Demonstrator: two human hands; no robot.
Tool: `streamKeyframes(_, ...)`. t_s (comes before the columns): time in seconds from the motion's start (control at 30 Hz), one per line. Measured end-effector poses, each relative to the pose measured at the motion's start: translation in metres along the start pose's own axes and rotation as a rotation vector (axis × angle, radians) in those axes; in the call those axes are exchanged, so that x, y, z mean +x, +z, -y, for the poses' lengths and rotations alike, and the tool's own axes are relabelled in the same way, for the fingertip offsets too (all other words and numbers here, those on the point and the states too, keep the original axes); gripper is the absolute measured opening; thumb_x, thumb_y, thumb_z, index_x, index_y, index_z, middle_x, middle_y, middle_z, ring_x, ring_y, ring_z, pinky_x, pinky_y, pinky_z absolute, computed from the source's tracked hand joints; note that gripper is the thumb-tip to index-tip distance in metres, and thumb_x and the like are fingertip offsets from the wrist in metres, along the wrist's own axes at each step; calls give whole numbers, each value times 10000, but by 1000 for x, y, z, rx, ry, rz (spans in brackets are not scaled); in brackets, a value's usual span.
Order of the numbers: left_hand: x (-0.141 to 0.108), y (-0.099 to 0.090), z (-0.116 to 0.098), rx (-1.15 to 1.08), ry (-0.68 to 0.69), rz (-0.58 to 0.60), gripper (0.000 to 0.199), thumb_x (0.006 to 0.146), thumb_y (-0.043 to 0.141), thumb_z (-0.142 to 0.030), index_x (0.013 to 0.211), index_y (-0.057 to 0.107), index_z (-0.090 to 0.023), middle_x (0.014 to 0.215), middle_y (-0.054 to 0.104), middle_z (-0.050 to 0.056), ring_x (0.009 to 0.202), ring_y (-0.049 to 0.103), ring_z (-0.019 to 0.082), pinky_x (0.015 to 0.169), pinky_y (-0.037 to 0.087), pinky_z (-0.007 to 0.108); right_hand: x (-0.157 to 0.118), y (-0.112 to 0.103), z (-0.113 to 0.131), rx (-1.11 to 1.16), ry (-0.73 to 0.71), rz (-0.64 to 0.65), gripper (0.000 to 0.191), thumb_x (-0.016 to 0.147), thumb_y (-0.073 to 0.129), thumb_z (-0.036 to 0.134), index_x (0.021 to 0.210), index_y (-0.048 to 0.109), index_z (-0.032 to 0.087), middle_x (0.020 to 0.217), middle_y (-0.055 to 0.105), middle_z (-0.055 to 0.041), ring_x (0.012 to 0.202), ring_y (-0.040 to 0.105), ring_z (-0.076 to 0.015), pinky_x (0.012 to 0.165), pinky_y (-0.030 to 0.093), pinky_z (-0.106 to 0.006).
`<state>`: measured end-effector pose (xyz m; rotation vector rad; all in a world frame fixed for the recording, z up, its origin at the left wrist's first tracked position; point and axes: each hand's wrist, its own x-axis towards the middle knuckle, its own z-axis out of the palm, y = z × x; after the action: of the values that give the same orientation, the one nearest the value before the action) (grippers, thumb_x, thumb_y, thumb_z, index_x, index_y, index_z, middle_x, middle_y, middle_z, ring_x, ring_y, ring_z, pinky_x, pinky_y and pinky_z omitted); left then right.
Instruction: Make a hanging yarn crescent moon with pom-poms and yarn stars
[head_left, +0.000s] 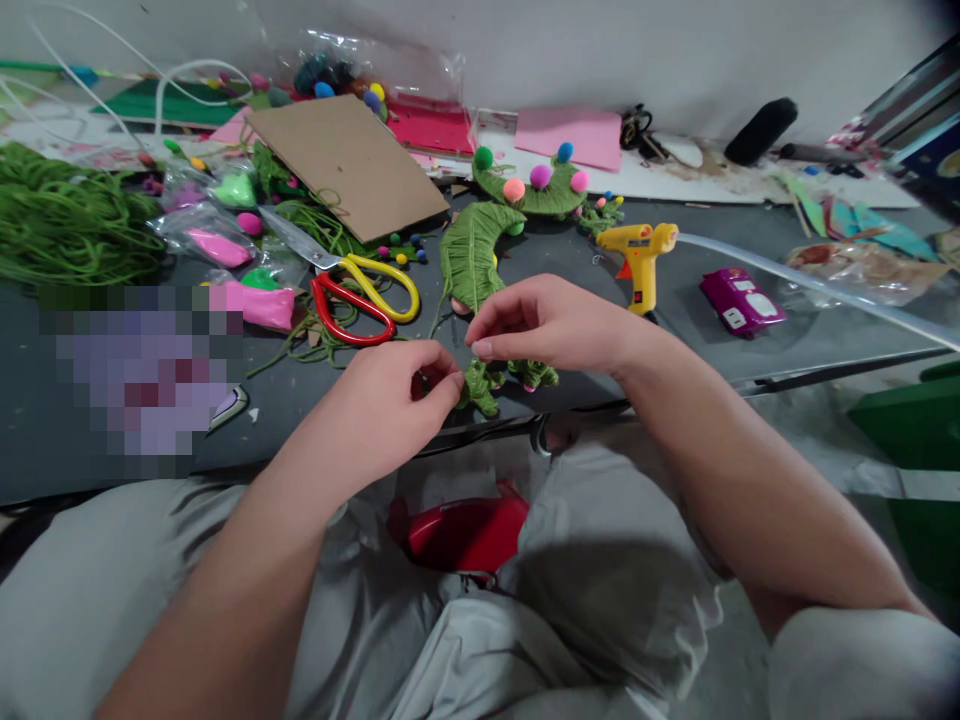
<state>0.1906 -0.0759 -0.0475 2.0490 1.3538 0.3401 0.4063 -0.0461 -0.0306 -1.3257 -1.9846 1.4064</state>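
Note:
My left hand [401, 400] is closed in a pinch at the near edge of the table, thumb and forefinger together. Facing it, my right hand [551, 322] also pinches, its fingertips a short way from the left ones. Whatever sits in either pinch is too small or hidden to make out. Just under the fingertips lie small green yarn-wrapped pieces [482, 388]. Behind the right fingers is a curved shape wound in green yarn [471, 250], partly covered. Another yarn-wrapped curve [551, 195] with coloured pompoms rests farther back.
Scissors [364, 295] with red and yellow handles lie left of my hands. A yellow glue gun [637, 262] stands to the right, near a purple packet [742, 302]. Green yarn [71, 215], bagged clay [259, 305] and a brown board [349, 165] occupy the left side.

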Motion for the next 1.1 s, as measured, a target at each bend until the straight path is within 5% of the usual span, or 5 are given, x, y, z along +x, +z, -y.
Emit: streamKeyframes(1.1,0,3,-2,3,7,-2,236,868,545,-408,866,696,-227,761,707,13,625,574,170,581,396,285,5,7,-5,-114,-35,-30,160,743,684,212,891,682,151,743,655,0,661,547,-113,597,420,-263)
